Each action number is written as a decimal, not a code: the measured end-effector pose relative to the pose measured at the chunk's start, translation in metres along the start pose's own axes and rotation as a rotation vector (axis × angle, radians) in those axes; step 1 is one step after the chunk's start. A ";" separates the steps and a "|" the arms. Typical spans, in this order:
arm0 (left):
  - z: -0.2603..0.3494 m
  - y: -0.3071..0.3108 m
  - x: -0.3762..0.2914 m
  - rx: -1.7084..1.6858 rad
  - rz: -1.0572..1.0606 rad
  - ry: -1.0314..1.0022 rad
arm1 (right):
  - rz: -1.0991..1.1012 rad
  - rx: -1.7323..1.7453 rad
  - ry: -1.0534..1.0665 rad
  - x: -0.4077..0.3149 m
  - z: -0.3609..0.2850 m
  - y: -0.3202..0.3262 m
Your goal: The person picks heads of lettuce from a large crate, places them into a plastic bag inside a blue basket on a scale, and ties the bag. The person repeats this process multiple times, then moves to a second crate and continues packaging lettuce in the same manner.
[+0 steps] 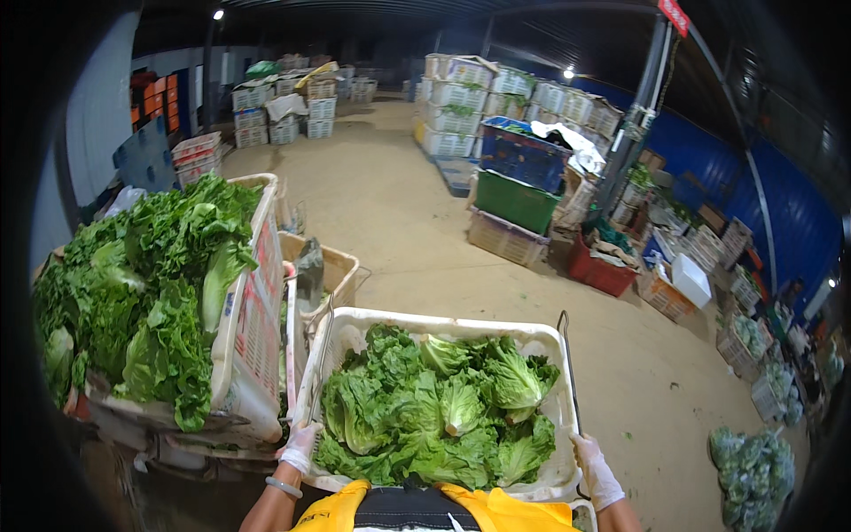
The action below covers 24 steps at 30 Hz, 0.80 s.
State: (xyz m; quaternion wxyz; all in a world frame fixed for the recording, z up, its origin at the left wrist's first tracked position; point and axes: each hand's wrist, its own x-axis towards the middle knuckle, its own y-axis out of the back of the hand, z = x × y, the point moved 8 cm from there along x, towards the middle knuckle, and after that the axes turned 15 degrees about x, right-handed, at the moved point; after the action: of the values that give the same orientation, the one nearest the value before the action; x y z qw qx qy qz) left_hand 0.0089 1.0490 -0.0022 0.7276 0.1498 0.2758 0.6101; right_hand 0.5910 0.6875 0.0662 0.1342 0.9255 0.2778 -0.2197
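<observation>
Directly before me is a white plastic crate (459, 323), partly filled with heads of green leafy lettuce (439, 405). A bent metal handle stands up at each side of it. My left hand (302, 445), in a thin translucent glove, grips the crate's near left side. Gloved likewise, my right hand (596, 469) holds the near right side by the metal handle (570, 372). The fingers of both hands are partly hidden. To the left, close to my left hand, a higher white crate (233, 332) is heaped with lettuce (159, 279).
A tan crate (342, 259) is behind the heaped one. Ahead, blue (518, 153), green (515, 203) and pale crates form a stack by a metal post (631, 126). A red crate (602, 269) stands beside it. Bagged vegetables (751, 472) lie on the floor at right.
</observation>
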 end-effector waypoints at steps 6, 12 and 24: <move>0.003 0.009 -0.002 0.075 -0.242 0.102 | 0.230 0.103 0.046 -0.121 0.079 0.053; 0.065 -0.003 -0.003 0.042 -0.524 -0.095 | 0.534 0.357 0.118 -0.265 0.203 0.086; 0.183 -0.144 -0.034 0.144 -1.107 -0.328 | 1.095 0.359 0.174 -0.473 0.283 0.066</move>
State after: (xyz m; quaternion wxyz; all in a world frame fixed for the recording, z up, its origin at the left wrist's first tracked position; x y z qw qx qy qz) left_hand 0.2284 1.0079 0.0725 0.9594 0.1249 0.2373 0.0871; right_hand 0.1803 0.3141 0.0569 0.0458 0.9573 -0.2726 -0.0850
